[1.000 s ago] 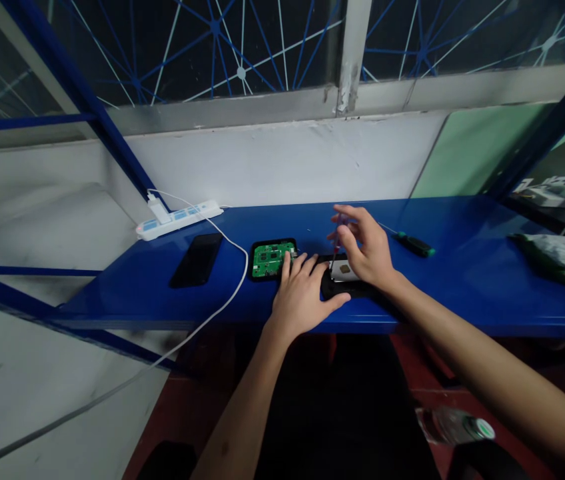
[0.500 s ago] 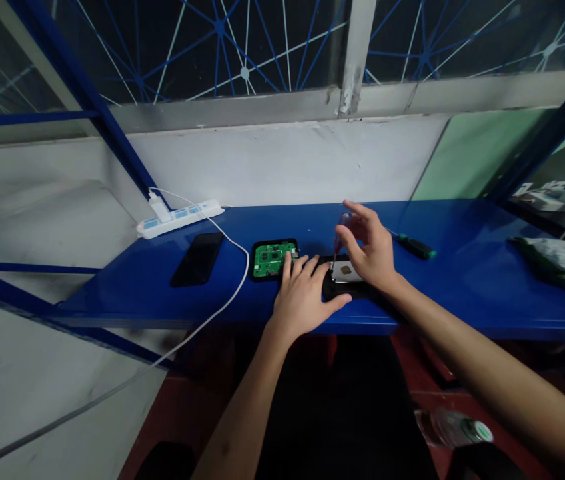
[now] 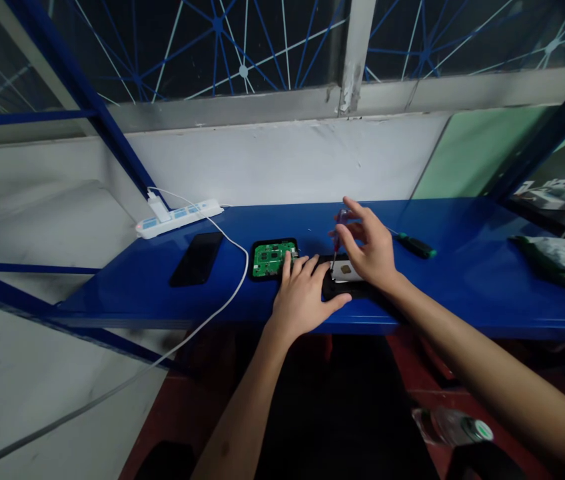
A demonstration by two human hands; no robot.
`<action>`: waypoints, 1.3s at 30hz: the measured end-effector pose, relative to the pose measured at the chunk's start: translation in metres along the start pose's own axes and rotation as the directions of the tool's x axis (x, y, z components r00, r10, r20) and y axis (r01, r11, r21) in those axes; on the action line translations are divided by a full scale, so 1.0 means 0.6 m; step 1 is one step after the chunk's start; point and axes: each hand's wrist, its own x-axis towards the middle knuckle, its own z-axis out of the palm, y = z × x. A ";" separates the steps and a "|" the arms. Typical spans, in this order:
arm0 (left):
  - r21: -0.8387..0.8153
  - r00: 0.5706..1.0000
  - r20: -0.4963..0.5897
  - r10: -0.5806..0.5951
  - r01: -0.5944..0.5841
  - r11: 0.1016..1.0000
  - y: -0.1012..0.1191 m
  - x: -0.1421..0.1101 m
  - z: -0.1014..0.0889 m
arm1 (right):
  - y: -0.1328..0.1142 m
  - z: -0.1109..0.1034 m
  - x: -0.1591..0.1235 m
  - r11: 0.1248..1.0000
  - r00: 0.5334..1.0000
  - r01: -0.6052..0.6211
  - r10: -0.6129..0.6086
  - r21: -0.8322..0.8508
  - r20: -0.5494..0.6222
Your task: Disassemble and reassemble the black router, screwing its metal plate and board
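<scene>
My right hand (image 3: 367, 250) pinches the top of a small screwdriver (image 3: 338, 233) with a reddish handle, held upright with its tip down on a black device (image 3: 345, 283) that shows a silver plate. Flat on the left end of that device lies my left hand (image 3: 302, 293), fingers stretched out and together, pressing it against the blue shelf (image 3: 462, 287). Just left of my fingertips sits a black shell with a green circuit board (image 3: 272, 259) in it.
A black phone (image 3: 197, 259) lies on the shelf's left part beside a white cable (image 3: 232, 267) running to a white power strip (image 3: 177, 219). A green-handled screwdriver (image 3: 415, 245) lies right of my hands. A bag (image 3: 562, 260) sits far right. A plastic bottle (image 3: 450, 427) lies below.
My right hand's fingers have shifted slightly around the screwdriver's top, staying over the same spot. The left hand has not moved.
</scene>
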 end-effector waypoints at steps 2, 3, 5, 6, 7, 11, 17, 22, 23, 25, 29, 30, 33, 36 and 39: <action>0.006 1.000 -0.003 0.000 0.000 1.000 0.001 0.000 -0.001 | 0.001 0.001 0.001 0.999 0.999 0.020 -0.022 -0.038 -0.027; 0.008 1.000 -0.003 0.000 0.000 1.000 0.001 0.000 -0.001 | 0.001 0.001 0.001 0.998 0.999 0.028 -0.030 -0.053 -0.035; 0.010 1.000 -0.002 0.002 -0.002 1.000 0.002 0.001 -0.002 | 0.000 0.001 0.001 0.998 0.999 0.030 -0.031 -0.057 -0.027; 0.012 1.000 -0.002 0.003 -0.003 1.000 0.002 0.001 -0.002 | -0.001 0.000 0.001 0.999 1.000 0.020 -0.021 -0.042 -0.015; 0.015 1.000 0.000 0.004 -0.004 1.000 0.002 0.001 -0.002 | -0.002 0.000 0.001 1.000 1.000 0.008 -0.008 -0.017 0.001; 0.024 1.000 0.006 0.002 -0.002 1.000 0.002 0.001 0.000 | -0.006 -0.002 -0.001 0.996 0.997 -0.040 0.035 0.078 0.063; 0.019 1.000 0.014 0.001 -0.001 1.000 0.000 0.001 0.001 | -0.006 -0.004 -0.003 0.998 0.997 -0.038 0.034 0.052 0.075; 0.023 1.000 0.012 0.002 -0.002 1.000 0.001 0.001 0.001 | -0.005 0.000 0.000 0.999 1.000 0.014 -0.014 0.030 0.010; 0.023 1.000 0.011 0.000 -0.001 1.000 0.001 0.001 0.001 | -0.005 0.000 0.001 0.999 0.999 0.035 -0.035 0.003 -0.008; 0.023 1.000 0.009 -0.002 0.001 1.000 0.001 0.001 0.000 | -0.006 0.000 0.002 0.996 0.997 0.075 -0.077 -0.053 -0.028; 0.029 1.000 0.004 0.000 0.000 1.000 0.001 0.001 0.000 | -0.009 -0.003 0.002 0.998 0.998 0.067 -0.067 -0.021 0.015; 0.030 1.000 0.002 0.001 -0.001 1.000 0.000 0.001 0.001 | -0.009 -0.004 0.001 0.999 0.998 0.050 -0.050 0.008 0.036; 0.032 1.000 0.002 0.002 -0.002 0.999 -0.001 0.001 0.002 | -0.007 -0.005 -0.002 0.998 0.997 0.006 -0.011 0.056 0.077; 0.028 1.000 0.008 0.002 -0.003 1.000 -0.001 0.001 0.002 | -0.004 -0.004 -0.001 0.999 0.998 0.018 -0.020 0.036 0.053; 0.026 1.000 0.008 0.001 -0.002 1.000 0.001 0.001 0.000 | -0.004 -0.004 0.002 0.997 0.997 0.076 -0.076 -0.022 0.008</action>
